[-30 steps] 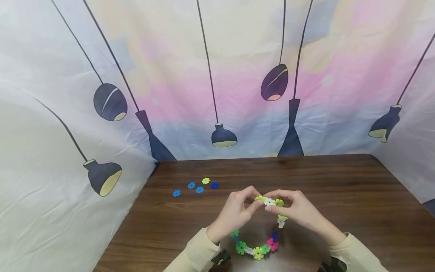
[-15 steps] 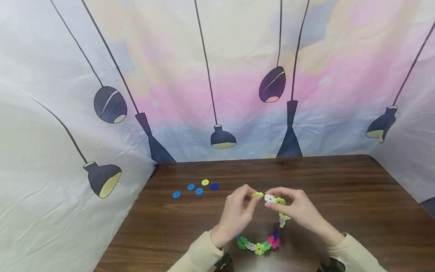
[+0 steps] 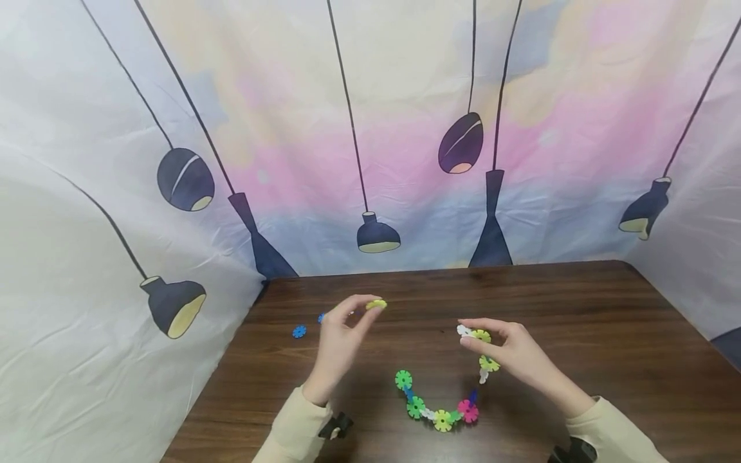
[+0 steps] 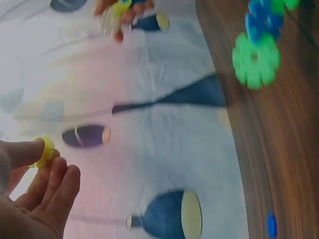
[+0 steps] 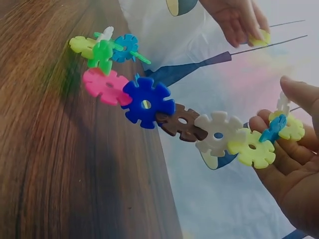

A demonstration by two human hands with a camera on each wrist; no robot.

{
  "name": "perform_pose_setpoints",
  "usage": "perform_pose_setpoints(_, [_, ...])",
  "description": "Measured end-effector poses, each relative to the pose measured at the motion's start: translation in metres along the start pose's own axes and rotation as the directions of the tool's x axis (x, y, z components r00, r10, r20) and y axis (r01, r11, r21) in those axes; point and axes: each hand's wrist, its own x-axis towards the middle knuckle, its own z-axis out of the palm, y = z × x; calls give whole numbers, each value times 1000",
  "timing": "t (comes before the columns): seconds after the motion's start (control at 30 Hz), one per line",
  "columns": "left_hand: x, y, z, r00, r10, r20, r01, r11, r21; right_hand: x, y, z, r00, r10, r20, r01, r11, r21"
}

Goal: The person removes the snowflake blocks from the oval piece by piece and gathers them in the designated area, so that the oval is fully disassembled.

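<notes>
My left hand is raised over the left middle of the table, pinching a single yellow flower-shaped disc between thumb and fingers. My right hand holds one end of a chain of interlocking flower discs, near its white end disc. From there the chain hangs down in a curve through yellow, white, brown, dark blue, pink and green pieces. A green disc forms its far end, which is free. A wide gap separates the two hands.
A loose blue disc lies at the table's left, and another blue disc is partly covered by my left hand. The brown wooden table ends at a fabric backdrop printed with lamps.
My left hand has come away from the chain's end, carrying the yellow disc left and up. The right hand keeps its hold on the chain, nearly in place. The green end shows again.
</notes>
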Motion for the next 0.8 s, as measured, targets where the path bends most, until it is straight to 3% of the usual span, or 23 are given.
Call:
perform_pose_setpoints(0.17, [2,-14,-35,994,-106,-24,107,992,68,-2,4,-4,999,-34,20,34,999,-3])
perform_pose_setpoints(0.3, [4,-28,-61,990,-127,-55,135,975,175,-4,6,-7,997,-59,48,60,998,-7])
perform_pose_setpoints(0.47, [4,-43,-89,985,-167,-43,172,943,286,-8,10,-12,996,-60,70,62,998,-28])
perform_pose_setpoints(0.6, [4,-52,-105,979,-202,-33,200,918,342,-9,11,-16,996,-41,73,43,999,-17])
perform_pose_setpoints(0.8, [5,-63,-116,954,-293,-65,297,894,335,-11,11,-20,997,2,80,-2,1000,2])
